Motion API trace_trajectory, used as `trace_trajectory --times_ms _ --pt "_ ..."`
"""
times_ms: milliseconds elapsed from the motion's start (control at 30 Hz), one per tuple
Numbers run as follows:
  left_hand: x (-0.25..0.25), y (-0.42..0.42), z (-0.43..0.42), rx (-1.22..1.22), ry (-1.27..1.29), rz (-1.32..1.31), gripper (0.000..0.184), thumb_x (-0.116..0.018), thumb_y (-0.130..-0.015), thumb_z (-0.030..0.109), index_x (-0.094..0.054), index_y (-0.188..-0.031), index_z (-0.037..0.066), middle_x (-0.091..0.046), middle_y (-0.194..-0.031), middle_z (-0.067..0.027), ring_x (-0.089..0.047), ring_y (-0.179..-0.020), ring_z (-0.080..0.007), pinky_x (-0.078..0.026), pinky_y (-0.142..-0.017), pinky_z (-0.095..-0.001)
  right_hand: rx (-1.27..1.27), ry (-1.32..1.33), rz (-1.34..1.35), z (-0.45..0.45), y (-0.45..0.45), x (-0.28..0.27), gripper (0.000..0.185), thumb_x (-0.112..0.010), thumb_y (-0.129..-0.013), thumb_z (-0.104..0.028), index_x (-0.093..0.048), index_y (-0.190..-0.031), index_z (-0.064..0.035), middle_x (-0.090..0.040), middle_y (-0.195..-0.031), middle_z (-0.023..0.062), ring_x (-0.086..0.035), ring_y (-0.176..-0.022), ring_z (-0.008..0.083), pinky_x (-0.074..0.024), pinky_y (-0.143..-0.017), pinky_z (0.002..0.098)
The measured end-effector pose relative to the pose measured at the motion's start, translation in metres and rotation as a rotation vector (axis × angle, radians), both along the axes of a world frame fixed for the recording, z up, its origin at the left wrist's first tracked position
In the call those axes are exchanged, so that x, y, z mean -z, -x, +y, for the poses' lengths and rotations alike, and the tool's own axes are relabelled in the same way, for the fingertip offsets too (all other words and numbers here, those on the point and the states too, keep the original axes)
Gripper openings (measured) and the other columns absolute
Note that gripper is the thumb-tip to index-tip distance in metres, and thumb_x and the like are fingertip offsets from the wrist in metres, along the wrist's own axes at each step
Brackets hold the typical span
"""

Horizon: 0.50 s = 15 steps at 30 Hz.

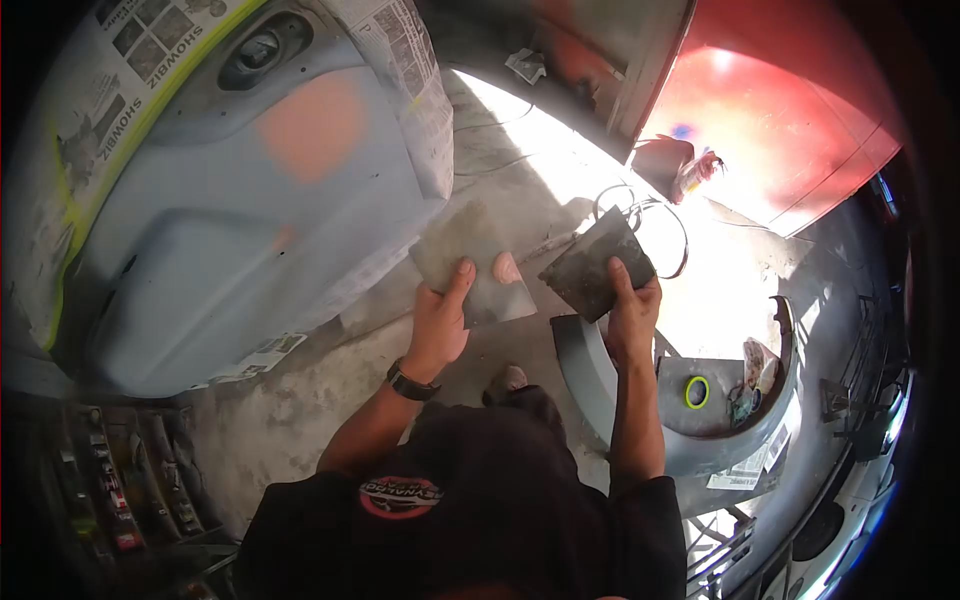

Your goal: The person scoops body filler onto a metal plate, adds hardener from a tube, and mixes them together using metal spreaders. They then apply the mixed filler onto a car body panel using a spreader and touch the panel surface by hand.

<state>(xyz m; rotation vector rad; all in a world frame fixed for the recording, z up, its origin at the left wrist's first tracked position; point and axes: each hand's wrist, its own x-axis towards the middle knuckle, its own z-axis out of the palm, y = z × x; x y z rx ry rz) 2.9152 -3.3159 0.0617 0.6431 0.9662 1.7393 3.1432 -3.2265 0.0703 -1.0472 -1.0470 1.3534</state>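
My left hand (437, 325), wearing a dark wristband, is closed on a thin grey flat plate (462, 238), its thumb on top. A dab of pinkish paste (506, 268) sits near the plate's right side. In my right hand (634, 318) is a dark, scuffed square sheet (592, 268), gripped at its right corner with the thumb on top. The two pieces are apart, side by side. To the left stands a grey-primed car body panel (240, 270) with an orange patch (315, 125); neither hand touches it.
Newspaper (125, 95) and yellow-green tape (165, 80) cover parts of the car. A curved grey bumper (590, 378) lies at right, around a board (672, 385) bearing a yellow-green tape roll (697, 378). A looped cable (686, 240) lies near a red panel (790, 110).
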Motion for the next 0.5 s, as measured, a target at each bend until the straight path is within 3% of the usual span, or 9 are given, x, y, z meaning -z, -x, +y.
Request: trace_trajectory --times_ms 100,133,167,200,267,300,367,433,500 --pt "-0.009 0.0 0.007 -0.145 0.051 0.244 0.031 -0.063 -0.104 0.025 -0.064 -0.119 -0.001 -0.065 -0.109 0.0004 -0.057 -0.1 -0.0068 -0.049 -0.086 -0.028 -0.409 -0.338 -0.235 -0.026 0.01 -0.03 0.028 -0.067 -0.097 -0.01 -0.065 -0.122 0.0024 -0.067 -0.107 0.0058 -0.064 -0.096 0.0158 -0.0523 -0.081 0.0315" --pt "-0.01 0.003 0.01 -0.175 0.039 0.237 0.032 -0.063 -0.104 0.026 -0.063 -0.12 -0.001 -0.065 -0.106 0.0004 -0.058 -0.097 -0.0074 -0.049 -0.085 -0.0273 -0.423 -0.561 -0.357 -0.03 0.022 -0.037 0.032 -0.062 -0.096 -0.001 -0.064 -0.128 -0.0011 -0.065 -0.111 0.0092 -0.065 -0.099 0.0195 -0.0529 -0.08 0.0336" --pt "-0.008 0.006 0.01 -0.202 0.03 0.227 0.033 -0.063 -0.104 0.027 -0.063 -0.121 0.0 -0.066 -0.103 0.0004 -0.059 -0.094 -0.0079 -0.049 -0.083 -0.0267 -0.434 -0.619 -0.492 -0.03 0.029 -0.03 0.033 -0.062 -0.095 0.001 -0.065 -0.128 -0.002 -0.065 -0.111 0.0108 -0.065 -0.099 0.0218 -0.0532 -0.081 0.0342" --pt "-0.007 0.007 0.01 -0.229 0.023 0.212 0.034 -0.064 -0.103 0.028 -0.063 -0.121 0.0 -0.066 -0.101 0.0004 -0.06 -0.091 -0.0084 -0.05 -0.081 -0.0261 -0.445 -0.672 -0.632 -0.029 0.035 -0.014 0.034 -0.061 -0.095 0.003 -0.065 -0.128 -0.003 -0.065 -0.111 0.0124 -0.066 -0.098 0.0241 -0.0534 -0.082 0.0348" --pt "-0.03 0.009 0.005 -0.093 0.117 -0.113 0.031 -0.059 -0.105 0.029 -0.062 -0.123 0.004 -0.066 -0.111 -0.0009 -0.063 -0.095 -0.0117 -0.053 -0.084 -0.0297 -0.493 -0.811 -0.943 -0.026 0.038 0.012 0.036 -0.059 -0.092 0.009 -0.067 -0.125 -0.0014 -0.067 -0.111 0.0175 -0.068 -0.101 0.0273 -0.0519 -0.088 0.0333" --pt "-0.039 0.014 0.003 -0.024 0.161 -0.274 0.03 -0.056 -0.106 0.03 -0.062 -0.124 0.006 -0.066 -0.116 -0.0016 -0.064 -0.097 -0.0134 -0.054 -0.086 -0.0315 -0.444 -0.735 -0.779 -0.025 0.042 0.014 0.035 -0.059 -0.091 0.01 -0.067 -0.124 -0.001 -0.068 -0.112 0.0171 -0.068 -0.101 0.0269 -0.0519 -0.088 0.0331" --pt "0.005 0.037 0.01 0.693 -0.067 -0.781 0.031 -0.055 -0.107 0.032 -0.062 -0.124 0.007 -0.066 -0.115 -0.0012 -0.065 -0.097 -0.014 -0.055 -0.082 -0.0306 -0.36 -0.571 -0.464 -0.025 0.049 0.014 0.034 -0.059 -0.091 0.01 -0.067 -0.122 -0.0004 -0.068 -0.113 0.0162 -0.068 -0.102 0.0261 -0.0519 -0.088 0.0327" --pt "0.026 0.041 0.011 0.946 -0.162 -0.98 0.031 -0.054 -0.107 0.033 -0.062 -0.125 0.008 -0.066 -0.114 -0.0007 -0.066 -0.094 -0.0138 -0.055 -0.076 -0.03 -0.35 -0.508 -0.299 -0.03 0.055 -0.002 0.033 -0.059 -0.091 0.01 -0.067 -0.121 -0.0003 -0.069 -0.116 0.0155 -0.068 -0.103 0.0267 -0.0517 -0.089 0.0321" --pt "0.037 0.04 -0.001 0.715 -0.076 -0.879 0.031 -0.054 -0.107 0.033 -0.062 -0.125 0.009 -0.067 -0.111 -0.0001 -0.066 -0.089 -0.0126 -0.055 -0.066 -0.0297 -0.363 -0.56 -0.173 -0.037 0.053 -0.026 0.035 -0.059 -0.09 0.011 -0.067 -0.122 -0.0006 -0.07 -0.118 0.0152 -0.068 -0.107 0.0276 -0.0522 -0.091 0.033"
